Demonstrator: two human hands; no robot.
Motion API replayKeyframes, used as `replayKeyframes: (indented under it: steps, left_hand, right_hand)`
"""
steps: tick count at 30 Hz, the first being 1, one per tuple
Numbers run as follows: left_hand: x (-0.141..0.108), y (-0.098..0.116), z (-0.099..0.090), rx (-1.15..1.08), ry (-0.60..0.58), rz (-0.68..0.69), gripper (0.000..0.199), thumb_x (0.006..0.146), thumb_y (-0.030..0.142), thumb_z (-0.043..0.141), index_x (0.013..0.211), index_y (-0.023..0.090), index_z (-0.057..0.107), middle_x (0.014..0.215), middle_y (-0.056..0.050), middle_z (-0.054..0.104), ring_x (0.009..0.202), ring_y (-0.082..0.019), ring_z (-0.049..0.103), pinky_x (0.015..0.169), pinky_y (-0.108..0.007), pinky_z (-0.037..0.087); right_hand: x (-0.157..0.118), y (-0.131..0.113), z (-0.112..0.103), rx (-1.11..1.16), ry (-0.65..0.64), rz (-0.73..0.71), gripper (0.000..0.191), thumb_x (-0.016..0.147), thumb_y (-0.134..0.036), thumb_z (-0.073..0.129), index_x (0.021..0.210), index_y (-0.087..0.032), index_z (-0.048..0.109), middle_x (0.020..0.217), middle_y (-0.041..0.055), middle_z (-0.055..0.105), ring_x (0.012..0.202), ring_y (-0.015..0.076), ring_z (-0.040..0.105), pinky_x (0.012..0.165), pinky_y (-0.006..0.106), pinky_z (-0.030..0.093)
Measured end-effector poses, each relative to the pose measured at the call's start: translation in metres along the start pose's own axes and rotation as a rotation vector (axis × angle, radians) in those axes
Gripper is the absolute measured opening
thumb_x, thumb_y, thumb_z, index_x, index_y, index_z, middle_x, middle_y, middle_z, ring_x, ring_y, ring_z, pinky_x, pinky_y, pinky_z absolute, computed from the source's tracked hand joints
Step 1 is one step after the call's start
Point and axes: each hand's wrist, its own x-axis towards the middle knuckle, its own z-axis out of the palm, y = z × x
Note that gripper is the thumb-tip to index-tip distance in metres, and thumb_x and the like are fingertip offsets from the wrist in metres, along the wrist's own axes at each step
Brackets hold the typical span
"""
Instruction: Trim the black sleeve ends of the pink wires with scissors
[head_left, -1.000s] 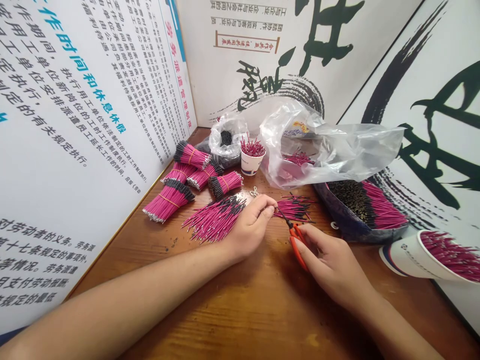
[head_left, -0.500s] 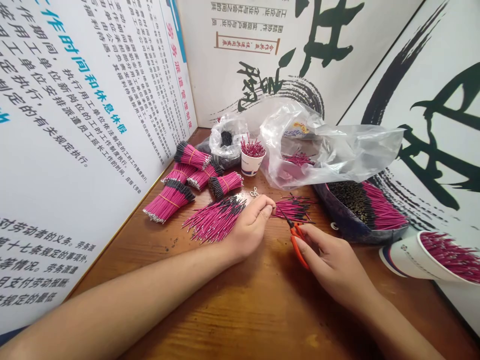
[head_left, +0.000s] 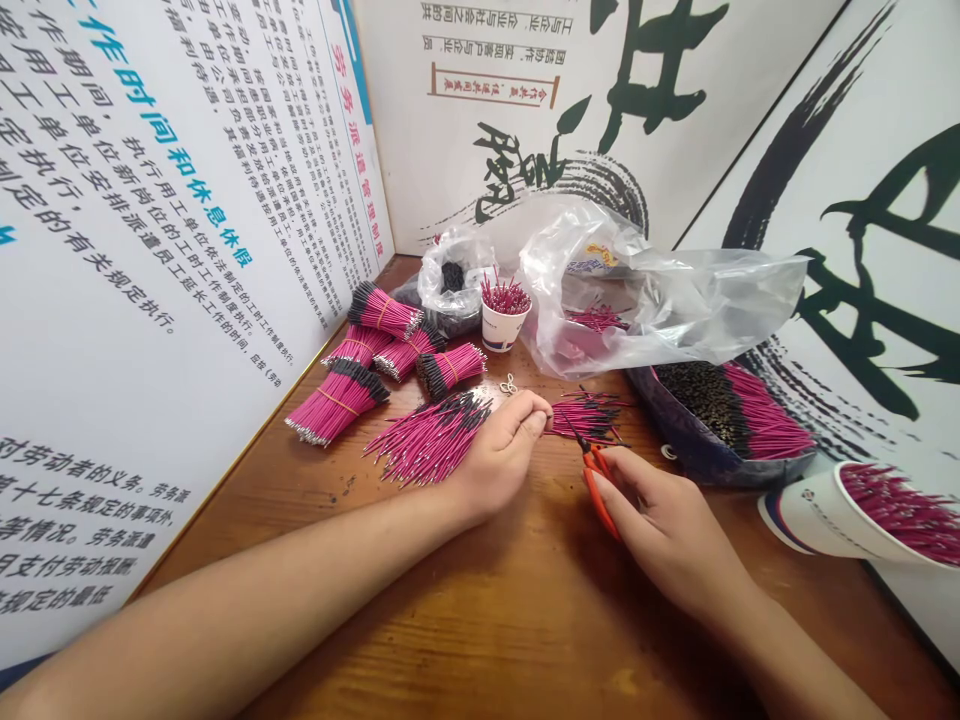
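Observation:
My left hand (head_left: 501, 455) is closed in a pinch above the table, thumb against bent forefinger. Whatever sits between its fingertips is too small to name. In my right hand (head_left: 664, 510) is a pair of orange-handled scissors (head_left: 598, 480), their dark, thin blades pointing toward my left fingertips without touching them. Beside and partly behind my left wrist lies a loose fan of magenta wires with black sleeves (head_left: 431, 440). A smaller pile of magenta and black wires (head_left: 589, 415) lies just beyond the scissor tips.
Banded wire bundles (head_left: 337, 400) are stacked at the left by the wall panel. Behind stand a paper cup of wires (head_left: 504, 328), a bag of black pieces (head_left: 454, 275) and a clear plastic bag (head_left: 675, 310). A dark tray (head_left: 697, 465) and a tilted cup (head_left: 817, 515) lie right.
The scissors have shifted slightly, and their blade tips now sit a little farther from my left fingertips. My left hand has stayed almost still.

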Motion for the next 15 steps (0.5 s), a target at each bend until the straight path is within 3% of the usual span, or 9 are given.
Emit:
replayKeyframes:
  steps: [15]
  left_hand:
    - [-0.0021, 0.0008, 0.0005, -0.086, 0.018, -0.070, 0.020, 0.097, 0.027, 0.038, 0.081, 0.020, 0.048, 0.071, 0.002, 0.041, 0.071, -0.015, 0.042, 0.071, -0.027, 0.040]
  right_hand:
    - [0.0007, -0.0010, 0.0008, -0.024, -0.019, -0.011, 0.031, 0.097, -0.045, 0.042, 0.080, -0.022, 0.054, 0.064, -0.0006, 0.058, 0.058, 0.0159, 0.051, 0.055, 0.025, 0.036]
